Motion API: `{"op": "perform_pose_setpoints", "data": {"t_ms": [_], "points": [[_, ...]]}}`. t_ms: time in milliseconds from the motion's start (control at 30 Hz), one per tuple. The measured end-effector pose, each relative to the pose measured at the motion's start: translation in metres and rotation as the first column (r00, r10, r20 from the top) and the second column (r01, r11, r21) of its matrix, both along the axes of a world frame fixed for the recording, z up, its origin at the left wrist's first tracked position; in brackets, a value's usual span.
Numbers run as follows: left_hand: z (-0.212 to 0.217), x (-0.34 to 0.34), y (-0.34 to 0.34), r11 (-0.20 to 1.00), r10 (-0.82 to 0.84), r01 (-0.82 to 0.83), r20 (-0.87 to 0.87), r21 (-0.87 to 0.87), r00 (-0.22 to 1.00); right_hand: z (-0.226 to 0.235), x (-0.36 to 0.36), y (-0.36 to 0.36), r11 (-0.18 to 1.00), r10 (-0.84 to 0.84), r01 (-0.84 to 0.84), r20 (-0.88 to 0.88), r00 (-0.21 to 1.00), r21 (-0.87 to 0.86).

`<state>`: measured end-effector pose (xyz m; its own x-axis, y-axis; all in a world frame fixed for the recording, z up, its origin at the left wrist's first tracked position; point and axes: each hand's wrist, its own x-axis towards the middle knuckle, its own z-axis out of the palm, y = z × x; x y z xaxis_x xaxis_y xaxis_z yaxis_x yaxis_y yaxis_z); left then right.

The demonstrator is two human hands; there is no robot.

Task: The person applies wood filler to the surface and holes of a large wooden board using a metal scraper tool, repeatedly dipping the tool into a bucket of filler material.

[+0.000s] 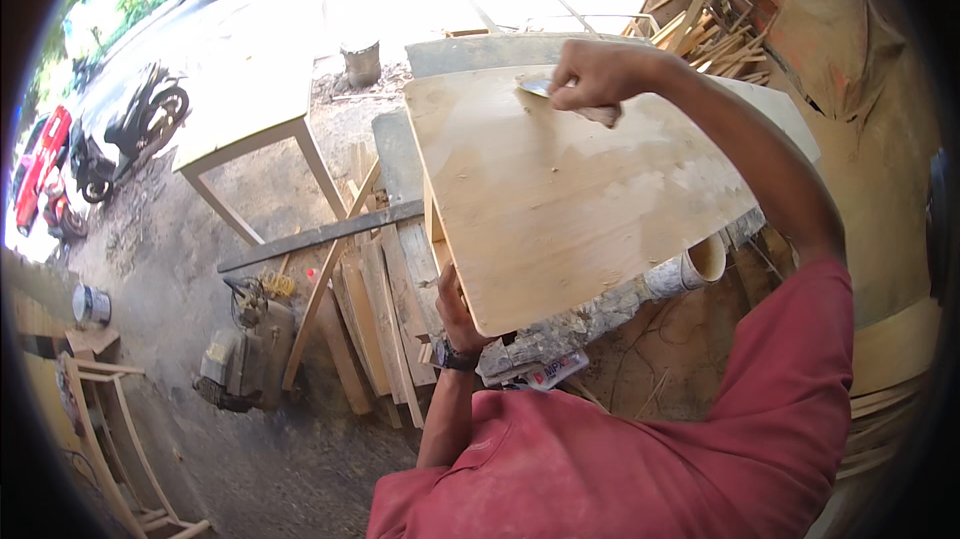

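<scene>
My right hand [590, 74] is closed in a fist around a putty knife [548, 89] — the metal blade sticks out to the left of my knuckles and lies against the far end of the pale wooden panel [560, 189]. The handle end shows just below my fingers. My left hand [458, 311] grips the near left edge of the same panel, fingers curled under it and thumb against the side, a dark watch [460, 359] on the wrist. The panel lies tilted across a cluttered surface [560, 329], with patches of lighter filler spread over its face. A cut length of pale pipe [695, 267] pokes out from under its right edge. Planks [375, 309] lean and lie on the ground to my left — beyond them stands a bare wooden table frame [250, 154].
</scene>
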<state>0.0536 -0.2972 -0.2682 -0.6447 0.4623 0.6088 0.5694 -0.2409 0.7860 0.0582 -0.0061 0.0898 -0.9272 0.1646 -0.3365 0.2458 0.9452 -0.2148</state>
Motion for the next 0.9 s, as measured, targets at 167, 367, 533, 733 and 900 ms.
{"op": "perform_pose_setpoints", "data": {"t_ms": [167, 367, 533, 733, 900], "points": [[0.019, 0.010, 0.003, 0.987, -0.034, 0.004, 0.184, 0.161, 0.982, 0.057, -0.003, -0.022, 0.975, -0.166, 0.193, 0.219, 0.962, -0.109], [0.014, 0.006, 0.004, 0.989, -0.053, 0.029, 0.155, 0.148, 0.986, -0.010, 0.016, 0.000, 0.988, 0.155, -0.155, -0.181, 0.971, 0.013], [0.011, 0.007, 0.004, 0.979, -0.087, 0.045, 0.210, 0.198, 0.974, 0.032, 0.003, -0.014, 0.982, -0.157, 0.152, -0.031, 0.987, -0.110], [0.017, 0.003, -0.002, 0.988, -0.065, 0.053, 0.073, 0.148, 0.995, 0.010, 0.008, -0.010, 0.995, -0.042, 0.041, -0.007, 0.999, -0.086], [0.008, 0.004, 0.000, 0.990, -0.045, 0.027, 0.132, 0.138, 0.990, 0.033, -0.018, -0.015, 0.960, -0.222, 0.221, 0.014, 0.975, -0.175]]}}
